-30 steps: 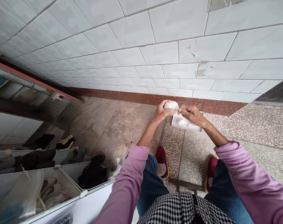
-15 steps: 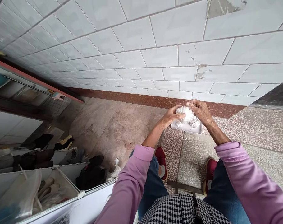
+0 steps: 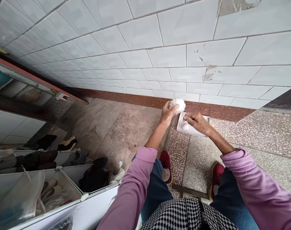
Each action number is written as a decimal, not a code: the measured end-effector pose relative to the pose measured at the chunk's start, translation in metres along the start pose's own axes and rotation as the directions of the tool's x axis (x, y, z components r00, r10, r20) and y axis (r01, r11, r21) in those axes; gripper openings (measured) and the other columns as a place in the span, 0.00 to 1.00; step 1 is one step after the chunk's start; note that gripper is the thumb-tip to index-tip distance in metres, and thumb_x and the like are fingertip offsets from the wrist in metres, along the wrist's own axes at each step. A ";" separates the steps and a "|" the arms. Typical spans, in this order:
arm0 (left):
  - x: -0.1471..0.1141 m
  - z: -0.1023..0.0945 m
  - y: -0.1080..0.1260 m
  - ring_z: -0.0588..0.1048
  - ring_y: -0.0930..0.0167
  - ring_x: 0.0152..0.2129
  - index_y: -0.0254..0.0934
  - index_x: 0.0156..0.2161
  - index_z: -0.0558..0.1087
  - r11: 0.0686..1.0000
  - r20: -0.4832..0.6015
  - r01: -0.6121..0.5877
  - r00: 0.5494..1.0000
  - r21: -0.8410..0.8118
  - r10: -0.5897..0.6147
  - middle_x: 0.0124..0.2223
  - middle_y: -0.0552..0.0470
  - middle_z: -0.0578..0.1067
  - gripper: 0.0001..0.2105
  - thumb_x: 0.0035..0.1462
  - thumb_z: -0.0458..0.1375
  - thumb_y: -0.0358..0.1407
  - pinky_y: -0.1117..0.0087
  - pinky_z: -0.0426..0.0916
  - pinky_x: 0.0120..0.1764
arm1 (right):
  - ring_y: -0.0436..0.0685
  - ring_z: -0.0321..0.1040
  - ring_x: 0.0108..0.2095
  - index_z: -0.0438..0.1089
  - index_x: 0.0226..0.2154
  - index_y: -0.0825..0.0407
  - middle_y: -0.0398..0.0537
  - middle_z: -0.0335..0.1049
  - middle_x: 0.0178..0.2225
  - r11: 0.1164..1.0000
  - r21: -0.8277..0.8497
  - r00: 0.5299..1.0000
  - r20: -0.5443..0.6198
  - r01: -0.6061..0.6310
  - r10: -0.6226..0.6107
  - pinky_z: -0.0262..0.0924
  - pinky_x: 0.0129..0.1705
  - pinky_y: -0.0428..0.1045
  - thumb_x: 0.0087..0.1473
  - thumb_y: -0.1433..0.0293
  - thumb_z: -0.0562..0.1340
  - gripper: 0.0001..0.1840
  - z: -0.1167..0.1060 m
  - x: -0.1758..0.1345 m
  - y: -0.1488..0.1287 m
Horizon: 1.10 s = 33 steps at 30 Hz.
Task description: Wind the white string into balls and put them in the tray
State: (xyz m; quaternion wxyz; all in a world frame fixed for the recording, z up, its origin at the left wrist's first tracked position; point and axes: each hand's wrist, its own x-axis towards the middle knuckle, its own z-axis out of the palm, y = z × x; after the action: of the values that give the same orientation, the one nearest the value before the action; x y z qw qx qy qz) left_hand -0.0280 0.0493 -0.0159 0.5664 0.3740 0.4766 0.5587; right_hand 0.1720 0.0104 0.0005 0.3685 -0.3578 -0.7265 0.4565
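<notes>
My left hand [image 3: 168, 112] is closed around a fluffy white pom-pom [image 3: 179, 105], held up beside the foot of the tiled wall. To its right my right hand [image 3: 197, 122] hovers over a shallow white tray [image 3: 203, 133], fingers curled and thumb pressed in; whatever they may pinch is too small to make out. A small white ball [image 3: 185, 126], seemingly of wound thread, lies in the tray's left part. The right hand covers much of the rest of the tray.
At lower left stands a white rack [image 3: 88, 204] with shoes and plastic bags in its compartments. A white tiled wall [image 3: 157, 57] with a brown base strip rises ahead. My red shoes [image 3: 165, 161] rest on the speckled floor around the bar of a low stool.
The pom-pom has moved left and up in my left hand. My right hand has come off it and dropped down over the tray, where a second ball showed before.
</notes>
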 end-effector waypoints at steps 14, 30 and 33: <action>-0.027 0.001 0.016 0.77 0.70 0.35 0.36 0.45 0.82 0.957 0.538 0.243 0.792 0.156 -0.289 0.41 0.50 0.82 0.28 0.40 0.79 0.50 0.70 0.69 0.39 | 0.50 0.49 0.25 0.64 0.25 0.47 0.38 0.56 0.22 0.977 0.203 0.969 -0.221 -0.068 0.114 0.47 0.28 0.50 0.60 0.34 0.70 0.36 -0.023 0.008 0.012; -0.004 -0.008 0.003 0.80 0.66 0.44 0.40 0.49 0.78 0.995 0.021 -0.019 1.000 0.099 0.017 0.45 0.51 0.84 0.34 0.34 0.81 0.41 0.67 0.74 0.46 | 0.54 0.59 0.27 0.74 0.30 0.49 0.41 0.63 0.23 0.997 -0.080 0.999 0.048 0.000 0.003 0.55 0.35 0.52 0.72 0.52 0.60 0.24 -0.001 -0.001 0.004; -0.007 -0.012 0.004 0.79 0.64 0.44 0.39 0.48 0.78 0.953 0.084 -0.070 0.995 0.296 0.047 0.46 0.50 0.83 0.32 0.35 0.81 0.40 0.66 0.73 0.47 | 0.53 0.59 0.27 0.76 0.32 0.50 0.40 0.64 0.24 1.000 -0.006 1.000 -0.018 0.014 -0.015 0.56 0.34 0.51 0.71 0.44 0.63 0.28 -0.012 0.003 -0.003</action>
State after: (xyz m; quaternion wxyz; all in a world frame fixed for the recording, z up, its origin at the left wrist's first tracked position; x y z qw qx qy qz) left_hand -0.0403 0.0417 -0.0140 0.5045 0.4901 0.5223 0.4822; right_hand 0.1807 0.0170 0.0082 0.3771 -0.3577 -0.7272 0.4483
